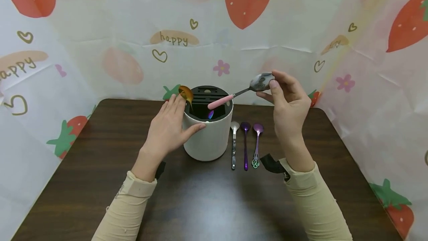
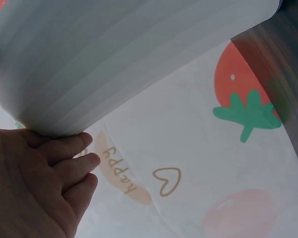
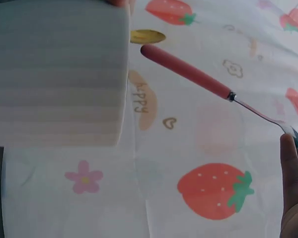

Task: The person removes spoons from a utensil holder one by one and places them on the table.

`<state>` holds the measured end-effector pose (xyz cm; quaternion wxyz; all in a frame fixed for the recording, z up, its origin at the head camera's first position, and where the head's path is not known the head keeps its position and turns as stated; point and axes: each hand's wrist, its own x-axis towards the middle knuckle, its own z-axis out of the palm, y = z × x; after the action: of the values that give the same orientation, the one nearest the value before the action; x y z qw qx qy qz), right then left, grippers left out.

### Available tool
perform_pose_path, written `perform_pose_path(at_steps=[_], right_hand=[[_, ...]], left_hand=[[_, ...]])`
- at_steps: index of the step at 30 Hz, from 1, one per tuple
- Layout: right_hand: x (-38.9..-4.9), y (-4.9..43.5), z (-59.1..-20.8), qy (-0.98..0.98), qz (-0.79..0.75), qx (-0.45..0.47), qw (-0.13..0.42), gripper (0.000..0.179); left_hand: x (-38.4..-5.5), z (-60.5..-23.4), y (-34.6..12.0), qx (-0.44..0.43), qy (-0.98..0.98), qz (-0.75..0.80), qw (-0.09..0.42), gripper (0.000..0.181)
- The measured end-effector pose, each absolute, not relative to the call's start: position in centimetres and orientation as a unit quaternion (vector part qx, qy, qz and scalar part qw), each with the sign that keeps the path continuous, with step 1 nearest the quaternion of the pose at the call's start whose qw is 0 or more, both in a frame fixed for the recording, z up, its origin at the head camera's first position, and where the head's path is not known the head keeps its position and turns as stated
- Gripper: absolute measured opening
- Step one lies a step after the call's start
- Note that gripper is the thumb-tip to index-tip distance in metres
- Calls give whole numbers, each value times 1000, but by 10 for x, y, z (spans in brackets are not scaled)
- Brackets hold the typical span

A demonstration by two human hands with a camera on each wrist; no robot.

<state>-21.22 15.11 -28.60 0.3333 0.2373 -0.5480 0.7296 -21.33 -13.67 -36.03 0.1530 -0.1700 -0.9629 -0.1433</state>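
My right hand (image 1: 291, 103) pinches a pink-handled spoon (image 1: 222, 101) by its metal bowl, with the handle slanting down to the left over the container. In the right wrist view the spoon's handle (image 3: 186, 71) points toward the container's rim. My left hand (image 1: 165, 127) lies with fingers fairly straight against the left side of the white round container (image 1: 207, 142), its thumb across the front. The container has a black slotted top (image 1: 208, 91) with an opening. A gold spoon (image 1: 186, 93) stands up out of it, and a small blue-purple piece (image 1: 210, 114) shows inside.
Right of the container, a silver spoon (image 1: 234, 140), a dark purple spoon (image 1: 245, 144) and a purple spoon with an ornate green handle (image 1: 256, 144) lie side by side on the dark wooden table (image 1: 197, 203). A strawberry-print cloth (image 1: 133, 18) hangs behind.
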Motion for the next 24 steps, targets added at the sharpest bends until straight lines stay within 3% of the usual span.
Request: perform_pose_path(at_steps=[17, 24], right_hand=[[-210, 203, -305, -511, 790, 153, 301, 19], [-211, 217, -316, -522, 792, 130, 288, 20]], left_hand=[[-215, -360, -134, -162, -967, -143, 135, 110], [-215, -362, -136, -170, -963, -143, 151, 109]])
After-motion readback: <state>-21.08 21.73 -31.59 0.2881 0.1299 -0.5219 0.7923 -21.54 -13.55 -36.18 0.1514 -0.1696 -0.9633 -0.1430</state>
